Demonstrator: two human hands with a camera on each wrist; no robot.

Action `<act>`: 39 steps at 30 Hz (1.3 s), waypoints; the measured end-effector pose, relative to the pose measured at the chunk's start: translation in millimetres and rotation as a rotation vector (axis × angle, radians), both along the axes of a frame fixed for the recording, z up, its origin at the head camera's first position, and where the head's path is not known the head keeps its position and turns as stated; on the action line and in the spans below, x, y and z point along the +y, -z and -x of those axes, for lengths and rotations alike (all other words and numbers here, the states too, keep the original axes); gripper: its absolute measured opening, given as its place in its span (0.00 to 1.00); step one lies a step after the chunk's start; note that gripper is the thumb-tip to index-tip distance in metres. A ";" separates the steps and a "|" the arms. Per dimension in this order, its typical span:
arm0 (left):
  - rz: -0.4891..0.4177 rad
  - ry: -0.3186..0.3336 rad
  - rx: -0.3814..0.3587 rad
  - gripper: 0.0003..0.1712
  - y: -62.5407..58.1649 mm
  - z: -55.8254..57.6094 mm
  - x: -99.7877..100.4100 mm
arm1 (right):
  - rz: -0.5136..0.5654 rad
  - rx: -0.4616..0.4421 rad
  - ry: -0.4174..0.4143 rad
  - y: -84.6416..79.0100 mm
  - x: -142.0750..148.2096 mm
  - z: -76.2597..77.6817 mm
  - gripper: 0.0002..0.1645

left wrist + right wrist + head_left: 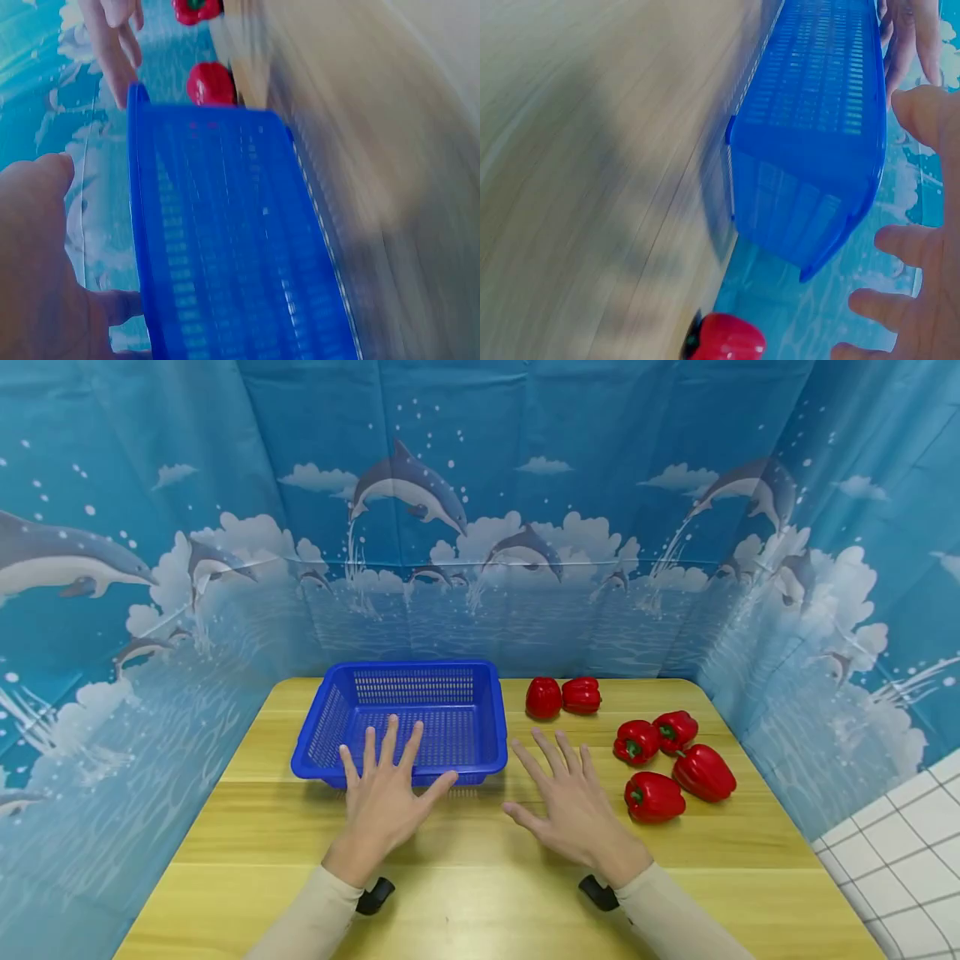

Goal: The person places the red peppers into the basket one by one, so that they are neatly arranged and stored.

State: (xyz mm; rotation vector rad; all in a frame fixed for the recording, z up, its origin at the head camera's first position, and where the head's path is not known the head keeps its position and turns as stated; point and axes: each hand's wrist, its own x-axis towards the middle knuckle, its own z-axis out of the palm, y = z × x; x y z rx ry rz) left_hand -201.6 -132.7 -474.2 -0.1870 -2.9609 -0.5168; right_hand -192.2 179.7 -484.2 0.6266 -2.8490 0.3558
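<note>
A blue plastic basket [491,727] with slotted walls stands on the left half of the table, and no pepper shows inside it. My left hand [384,806] is spread above the basket's near edge, its fingers straight and holding nothing. Just right of the basket my right hand [581,810] hovers over the table, fingers spread, nothing in it. Two red bell peppers [543,698] sit side by side at the back, beyond the right hand. To its right lies a group of several more red bell peppers [654,797]. Both wrist views show the basket [225,225] close to the hands.
The pale wooden table [247,827] bears everything. A blue curtain [495,610] printed with dolphins and clouds closes in the back and sides. White tiles [900,843] show at the lower right. Each wrist carries a small black device [375,896] below the sleeve.
</note>
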 end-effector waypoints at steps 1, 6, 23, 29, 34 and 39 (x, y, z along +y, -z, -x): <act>-0.009 -0.012 -0.003 0.64 0.1 1.2 -4.2 | -0.003 0.003 -0.008 -0.2 -2.6 0.8 0.56; -0.040 -0.090 -0.019 0.64 1.0 8.3 -30.4 | -0.001 0.000 -0.049 -0.7 -14.4 4.5 0.55; -0.084 -0.229 -0.114 0.69 1.7 15.8 -109.3 | 0.056 -0.004 -0.107 1.1 -20.8 5.4 0.35; -0.076 -0.228 -0.042 0.63 0.1 5.5 -101.0 | 0.073 0.023 -0.101 -1.6 -9.2 -2.6 0.29; -0.118 -0.208 -0.047 0.58 -1.7 3.1 -97.9 | 0.073 0.056 -0.103 -1.8 3.8 -9.3 0.25; -0.143 -0.174 -0.074 0.58 -7.5 7.1 -94.6 | 0.078 0.060 -0.103 -4.4 15.2 -15.8 0.22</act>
